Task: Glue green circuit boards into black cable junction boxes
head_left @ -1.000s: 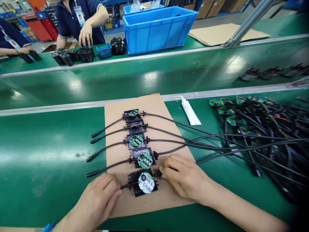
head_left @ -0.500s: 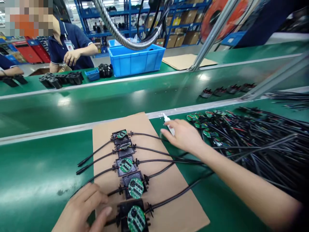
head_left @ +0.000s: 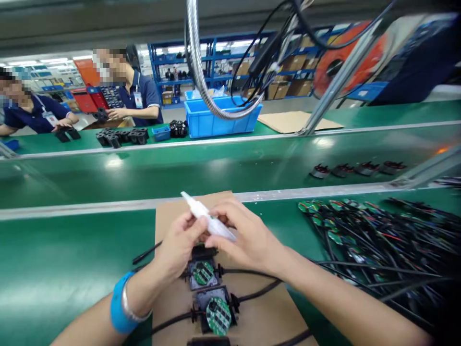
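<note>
Both my hands hold a small white tube [head_left: 205,216] above a brown cardboard sheet [head_left: 173,211]. My left hand [head_left: 180,245], with a blue wristband, pinches the tube near its nozzle end. My right hand [head_left: 248,240] grips its rear end. Under the hands lie black housings with round green circuit boards [head_left: 218,315] and black cables [head_left: 259,290] running off to both sides. Another green board [head_left: 203,273] sits just below my left hand. The upper housings are hidden by my hands.
A heap of black cables with green boards [head_left: 374,245] lies at the right on the green bench. Small dark parts [head_left: 355,169] ride the conveyor belt. Across it, two people work beside a blue crate [head_left: 219,120] and black parts [head_left: 118,137]. A flexible metal hose [head_left: 201,77] hangs overhead.
My right hand left the housings, reached right for the white tube and brought it over the cardboard. My left hand rose from the nearest housing to join it. The view tilted up.
</note>
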`<state>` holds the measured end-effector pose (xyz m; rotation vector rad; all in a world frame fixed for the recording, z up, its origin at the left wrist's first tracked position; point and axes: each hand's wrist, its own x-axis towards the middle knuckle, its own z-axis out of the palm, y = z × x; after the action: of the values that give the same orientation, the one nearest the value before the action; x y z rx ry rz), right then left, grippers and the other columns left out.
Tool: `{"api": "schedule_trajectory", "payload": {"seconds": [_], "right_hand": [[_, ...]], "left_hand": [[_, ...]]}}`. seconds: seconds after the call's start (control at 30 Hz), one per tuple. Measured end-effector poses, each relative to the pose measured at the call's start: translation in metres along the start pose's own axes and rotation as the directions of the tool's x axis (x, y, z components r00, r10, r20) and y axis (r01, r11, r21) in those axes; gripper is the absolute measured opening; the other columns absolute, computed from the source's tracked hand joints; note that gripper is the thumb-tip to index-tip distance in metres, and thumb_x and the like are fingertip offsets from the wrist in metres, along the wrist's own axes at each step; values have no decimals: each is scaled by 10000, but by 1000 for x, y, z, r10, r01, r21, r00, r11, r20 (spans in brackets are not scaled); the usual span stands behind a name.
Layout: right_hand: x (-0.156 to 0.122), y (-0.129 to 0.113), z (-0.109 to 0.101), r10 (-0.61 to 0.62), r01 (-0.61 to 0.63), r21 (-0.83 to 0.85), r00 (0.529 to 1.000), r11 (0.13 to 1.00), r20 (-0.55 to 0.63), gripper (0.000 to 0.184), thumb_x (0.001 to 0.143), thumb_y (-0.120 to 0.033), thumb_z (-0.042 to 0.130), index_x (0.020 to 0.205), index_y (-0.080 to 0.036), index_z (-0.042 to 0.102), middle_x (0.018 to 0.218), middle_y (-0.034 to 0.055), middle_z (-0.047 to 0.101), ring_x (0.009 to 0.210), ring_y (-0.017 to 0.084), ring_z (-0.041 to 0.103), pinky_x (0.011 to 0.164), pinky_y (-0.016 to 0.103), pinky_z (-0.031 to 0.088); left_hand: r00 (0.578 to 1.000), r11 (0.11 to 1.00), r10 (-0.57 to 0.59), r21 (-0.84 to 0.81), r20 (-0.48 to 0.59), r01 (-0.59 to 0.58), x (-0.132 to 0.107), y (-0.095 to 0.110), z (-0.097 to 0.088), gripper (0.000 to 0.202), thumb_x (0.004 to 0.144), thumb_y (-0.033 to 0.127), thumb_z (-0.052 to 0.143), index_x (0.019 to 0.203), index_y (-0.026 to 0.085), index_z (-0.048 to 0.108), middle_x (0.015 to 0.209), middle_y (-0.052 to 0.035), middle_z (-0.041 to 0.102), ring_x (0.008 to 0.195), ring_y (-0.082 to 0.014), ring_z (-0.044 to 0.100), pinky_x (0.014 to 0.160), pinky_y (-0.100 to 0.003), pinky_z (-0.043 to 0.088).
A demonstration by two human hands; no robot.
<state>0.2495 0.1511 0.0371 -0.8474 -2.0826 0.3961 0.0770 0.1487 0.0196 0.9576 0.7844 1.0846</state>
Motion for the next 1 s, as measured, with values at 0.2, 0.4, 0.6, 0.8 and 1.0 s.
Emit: {"api": "schedule_trajectory", "payload": {"seconds": [0.2, 0.4, 0.6, 0.8, 1.0], "right_hand": [[30, -13, 17, -282, 364, 239, 905, 900, -317, 334, 857, -427, 594, 1104, -207, 547, 1087, 122, 649, 1033, 242, 608, 878, 410, 483], [66, 3, 29, 232, 180, 682, 853, 709, -467, 278, 948, -407, 473, 756, -210, 509, 608, -25, 547, 569, 131, 570, 619, 318, 499], [84, 40, 44, 382, -47, 927, 918, 372, -107, 331, 880, -432, 575, 675, -191, 477, 486, -83, 364, 378, 59, 330, 409, 201, 315], [88, 53, 73, 392, -227, 926, 915, 301, 97, 363, 864, -459, 578, 653, -188, 460, 469, -89, 340, 355, 49, 284, 380, 187, 264], [87, 51, 81, 380, -321, 889, 906, 325, 188, 382, 849, -463, 594, 631, -191, 438, 467, -91, 305, 369, 50, 250, 381, 190, 238]], "left_hand": [[989, 987, 147, -62, -7, -147, 0, 13, -7, 316, 869, 470, 616, 953, 167, 652, 881, -38, 689, 755, -135, 649, 677, -236, 556], [926, 500, 219, 780, 307, -376, -9, -21, -32, 320, 925, 353, 524, 1153, 155, 632, 1202, -141, 639, 1043, -275, 616, 909, -479, 512], [876, -81, 111, 882, 470, -464, -30, -47, -55, 463, 939, 266, 464, 1385, 146, 428, 1473, -122, 410, 1222, -292, 505, 989, -496, 467], [880, -92, 106, 885, 464, -456, -25, -54, -58, 527, 933, 290, 467, 1423, 125, 366, 1492, -130, 374, 1267, -303, 473, 996, -473, 468], [876, -81, 79, 879, 475, -470, -27, -56, -59, 537, 938, 293, 445, 1430, 104, 342, 1496, -141, 365, 1316, -296, 426, 1045, -454, 432]]}}
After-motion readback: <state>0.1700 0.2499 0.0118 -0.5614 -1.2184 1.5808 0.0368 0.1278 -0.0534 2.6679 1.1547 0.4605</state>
